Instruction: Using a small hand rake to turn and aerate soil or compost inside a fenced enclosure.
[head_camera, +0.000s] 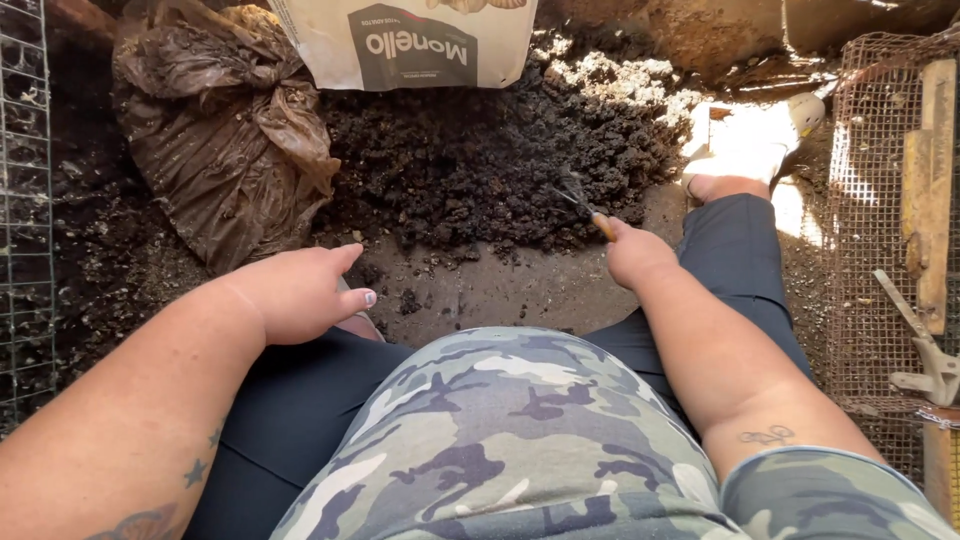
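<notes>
Wooden-handled, a small hand rake (583, 203) sits clenched in the right hand (636, 255), its tines resting on the near edge of the dark soil pile (480, 160). The left hand (305, 292) hovers loosely curled, holding nothing. A brown plastic bag (215, 130) slumps left of the soil, a white sack (410, 40) behind. Raking hard could likely fling clods onto the dark trousers (740, 260).

A soil heap (500, 165) lies ahead, plastic bag (225, 130) left, wire sieve (880, 230) right, sack (405, 40) behind.
</notes>
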